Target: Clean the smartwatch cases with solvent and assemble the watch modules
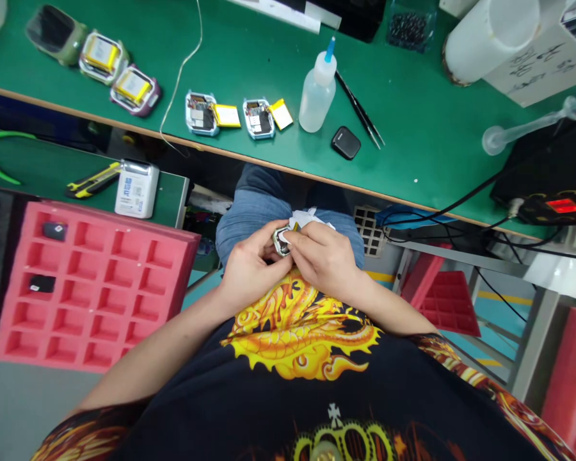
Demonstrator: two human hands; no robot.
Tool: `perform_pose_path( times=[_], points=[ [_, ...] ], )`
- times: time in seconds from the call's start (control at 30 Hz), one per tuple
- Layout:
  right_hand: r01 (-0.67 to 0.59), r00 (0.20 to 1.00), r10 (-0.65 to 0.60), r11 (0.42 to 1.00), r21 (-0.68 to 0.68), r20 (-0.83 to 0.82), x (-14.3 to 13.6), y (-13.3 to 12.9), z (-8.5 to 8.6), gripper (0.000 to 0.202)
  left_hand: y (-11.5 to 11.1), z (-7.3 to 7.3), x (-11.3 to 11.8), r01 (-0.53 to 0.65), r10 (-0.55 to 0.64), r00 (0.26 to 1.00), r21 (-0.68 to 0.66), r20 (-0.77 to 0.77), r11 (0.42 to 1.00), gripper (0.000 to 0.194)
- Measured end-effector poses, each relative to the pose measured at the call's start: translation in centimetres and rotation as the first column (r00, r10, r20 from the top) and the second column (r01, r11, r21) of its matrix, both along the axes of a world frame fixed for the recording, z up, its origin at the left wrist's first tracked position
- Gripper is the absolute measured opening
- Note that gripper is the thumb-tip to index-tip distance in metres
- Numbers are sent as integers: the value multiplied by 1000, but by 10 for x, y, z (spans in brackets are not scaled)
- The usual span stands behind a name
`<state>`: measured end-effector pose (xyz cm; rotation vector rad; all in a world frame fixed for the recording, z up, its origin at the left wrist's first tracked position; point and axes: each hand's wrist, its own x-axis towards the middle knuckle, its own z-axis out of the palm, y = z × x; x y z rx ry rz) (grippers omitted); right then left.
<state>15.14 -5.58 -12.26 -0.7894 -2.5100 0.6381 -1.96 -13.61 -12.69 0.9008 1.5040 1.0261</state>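
Over my lap, my left hand (252, 267) is closed around the rim of a small opened smartwatch case (281, 241). My right hand (325, 257) pinches a crumpled white wipe (312, 219), with its fingertips against the open side of the case. Those fingers cover part of the case's inside. On the green bench ahead lie two opened watch cases, a left one (201, 115) and a right one (259, 119), each with a yellow-edged battery folded out to its right. Further left, two more cases (103, 57) (134, 89) have batteries seated on top.
A dropper bottle (317, 93), black tweezers (360, 109) and a black square watch piece (346, 142) lie on the bench (413, 147). At the left are a pink foam tray (96, 282), a yellow utility knife (94, 181) and a white box (137, 189). Cables (441, 214) hang at the right.
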Motion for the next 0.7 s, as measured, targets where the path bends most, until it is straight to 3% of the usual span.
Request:
perform_pose_path(
  times=[0.13,0.37,0.57,0.7],
  points=[
    [17,994,-28,994,105,106,1,-1,4,22,0,-1,1,0,0,1000,1,9,1000,54],
    [-7,997,6,1000,-15,-72,0,0,-1,24,-1,-1,-1,10,-10,1000,12,-11,1000,59],
    [29,999,-31,996,86,24,0,-1,2,22,-1,1,1,-15,15,1000,16,-12,1000,57],
    [7,999,-6,999,40,-44,-1,-3,1,22,-1,3,1,-13,13,1000,11,-13,1000,59]
  ],
)
